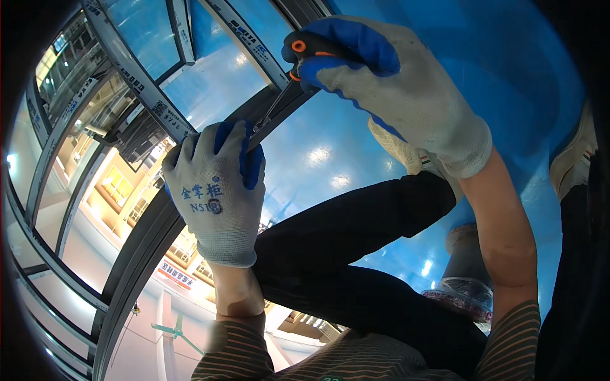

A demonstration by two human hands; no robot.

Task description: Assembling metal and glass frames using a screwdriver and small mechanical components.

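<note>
My right hand (400, 82), in a white and blue work glove, is closed round the black and orange handle of a screwdriver (275, 105). Its thin shaft slants down and left toward a small metal piece (259, 125) on a dark frame bar (292, 95). In a matching glove, my left hand (216, 165) rests over the same bar, fingers bent round it and thumb beside the metal piece. The tip's exact contact is too small to make out. Left fingertips are partly hidden behind the bar.
Pale profiles (136, 82) with printed film meet the bar at the upper left. Below lies a glossy blue surface (318, 165). My bent leg (356, 222) in black trousers is close by. A dark round object with clear plastic (467, 273) stands right, near another shoe (575, 149).
</note>
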